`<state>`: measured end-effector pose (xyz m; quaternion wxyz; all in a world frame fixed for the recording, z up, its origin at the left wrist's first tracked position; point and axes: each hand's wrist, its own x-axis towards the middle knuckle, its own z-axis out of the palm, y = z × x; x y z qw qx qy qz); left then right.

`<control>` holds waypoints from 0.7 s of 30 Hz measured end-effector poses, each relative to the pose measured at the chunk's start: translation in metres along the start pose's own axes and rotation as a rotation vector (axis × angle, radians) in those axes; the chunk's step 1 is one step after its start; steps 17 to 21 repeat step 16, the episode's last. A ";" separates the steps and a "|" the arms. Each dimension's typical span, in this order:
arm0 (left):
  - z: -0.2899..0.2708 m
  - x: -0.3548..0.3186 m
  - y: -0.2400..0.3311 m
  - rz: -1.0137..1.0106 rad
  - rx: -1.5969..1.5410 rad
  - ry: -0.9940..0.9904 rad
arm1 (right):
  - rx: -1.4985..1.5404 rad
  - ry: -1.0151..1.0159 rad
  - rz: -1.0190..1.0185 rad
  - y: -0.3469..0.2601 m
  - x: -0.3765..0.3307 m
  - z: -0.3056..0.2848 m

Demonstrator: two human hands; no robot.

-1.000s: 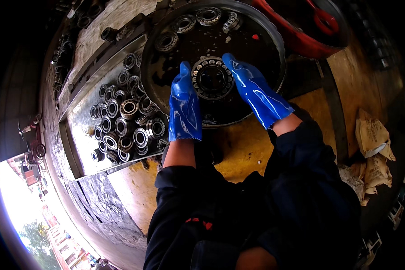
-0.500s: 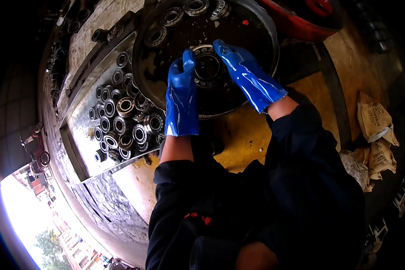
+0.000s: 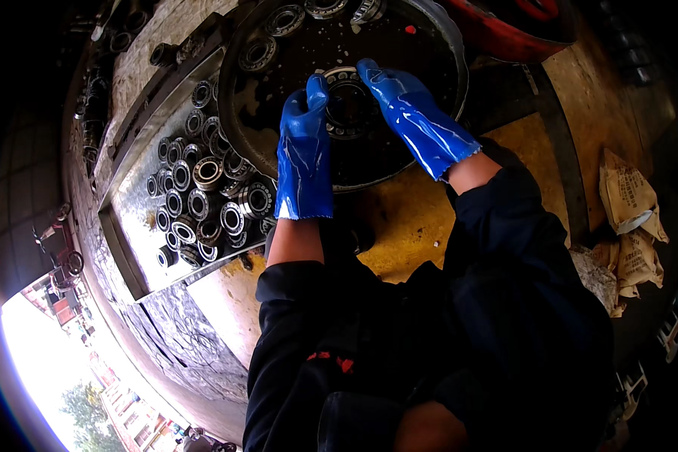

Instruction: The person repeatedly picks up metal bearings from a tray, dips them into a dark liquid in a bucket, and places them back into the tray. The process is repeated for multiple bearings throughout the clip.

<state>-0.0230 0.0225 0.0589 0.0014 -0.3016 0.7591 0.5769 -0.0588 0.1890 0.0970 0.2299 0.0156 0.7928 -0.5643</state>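
Observation:
My left hand (image 3: 305,124) and my right hand (image 3: 403,98), both in long blue rubber gloves, grip a large roller bearing (image 3: 345,132) from opposite sides. The thumbs lie along its upper edge, while most of the other fingers are hidden behind the gloves and the ring. Its rollers show along the near and far rim; the middle is dark. Around it is a wide round black pan (image 3: 462,75) with dark, oily-looking liquid and pale flecks. Several other bearings (image 3: 258,54) lie along the pan's far left edge.
Left of the pan, a shallow metal tray (image 3: 124,256) holds a heap of smaller bearings (image 3: 207,173). A red container (image 3: 497,34) stands beyond the pan to the right. Brown paper sacks (image 3: 629,196) lie at the far right. A small red bit (image 3: 410,30) sits in the pan.
The whole scene sits slightly higher in the picture. Both hands keep their hold on the bearing, whose face looks darker now.

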 end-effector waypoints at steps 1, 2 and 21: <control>-0.001 0.000 0.000 -0.004 0.023 0.004 | 0.011 -0.006 0.032 -0.007 -0.005 0.000; -0.001 0.001 -0.001 -0.007 0.046 0.007 | 0.022 -0.012 0.064 -0.011 -0.008 0.000; 0.001 -0.001 0.000 -0.016 0.122 0.048 | -0.036 -0.028 0.079 -0.001 0.003 0.002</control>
